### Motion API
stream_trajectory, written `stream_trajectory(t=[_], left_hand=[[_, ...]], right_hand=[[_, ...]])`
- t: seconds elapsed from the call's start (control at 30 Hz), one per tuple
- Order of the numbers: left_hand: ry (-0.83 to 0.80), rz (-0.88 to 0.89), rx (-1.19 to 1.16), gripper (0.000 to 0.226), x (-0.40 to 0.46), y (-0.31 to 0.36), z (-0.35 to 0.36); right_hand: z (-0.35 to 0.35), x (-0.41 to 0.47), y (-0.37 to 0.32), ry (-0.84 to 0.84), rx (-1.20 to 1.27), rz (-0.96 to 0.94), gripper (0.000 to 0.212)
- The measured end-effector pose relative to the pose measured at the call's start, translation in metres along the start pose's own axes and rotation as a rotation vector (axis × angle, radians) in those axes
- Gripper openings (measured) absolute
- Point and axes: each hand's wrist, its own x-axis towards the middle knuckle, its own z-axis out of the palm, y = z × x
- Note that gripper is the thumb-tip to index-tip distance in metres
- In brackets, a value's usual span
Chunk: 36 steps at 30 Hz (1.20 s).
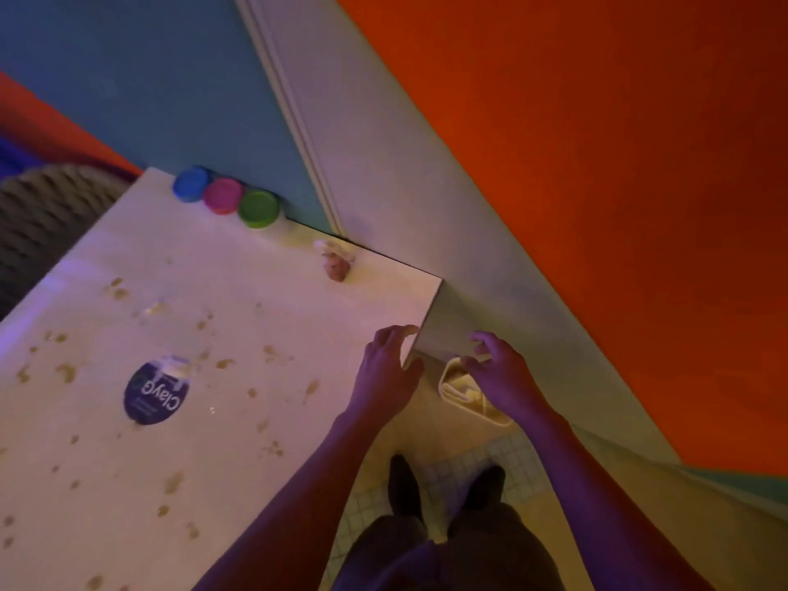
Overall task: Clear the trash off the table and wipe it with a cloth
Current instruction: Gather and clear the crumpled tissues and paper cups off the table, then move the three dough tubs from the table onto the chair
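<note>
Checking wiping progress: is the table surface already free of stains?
No. Brownish smudges are scattered across the white table, and a clay lump sits near its far edge.

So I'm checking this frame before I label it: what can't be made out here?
- Bin, head view: the right hand covers part of the opening; contents unclear.
- Right hand: motion blur hides whether its fingers hold anything.
- Table: its near end runs off the left and bottom edges.
- Lump by the far edge: too blurred to identify.
- Label: small print unreadable.
</note>
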Motion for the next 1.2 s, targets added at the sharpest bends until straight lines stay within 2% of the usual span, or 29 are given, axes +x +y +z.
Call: stream_trajectory(t=[0.17,0.3,0.47,0.73,0.87,1.2], left_hand=[[0.137,-0.036,-0.037,0.048,-0.013,-0.025,-0.046],[0.217,-0.085,-0.048,0.046,-0.023,-0.051,-0.082],[0.325,-0.150,-0.086,0.046,-0.029,-0.081,-0.122],[0.496,-0.209,-0.059,0.050,0.023,-0.108,-0.192],[0.519,-0.241,0.005,0.054,0.068,-0.117,-0.227],[0.512,-0.363,0.119,0.061,0.182,-0.151,-0.313]], right_hand=[[0.024,-0.001,-0.058,-0.037,-0.029,-0.105,0.040],[0.049,-0.001,-0.102,-0.086,-0.015,-0.185,0.031],[0.079,0.001,-0.153,-0.175,0.018,-0.204,0.028],[0.119,0.042,-0.232,-0.236,0.122,-0.256,0.028],[0.142,0.073,-0.266,-0.253,0.165,-0.244,0.039],[0.191,0.159,-0.334,-0.298,0.079,-0.170,0.065]])
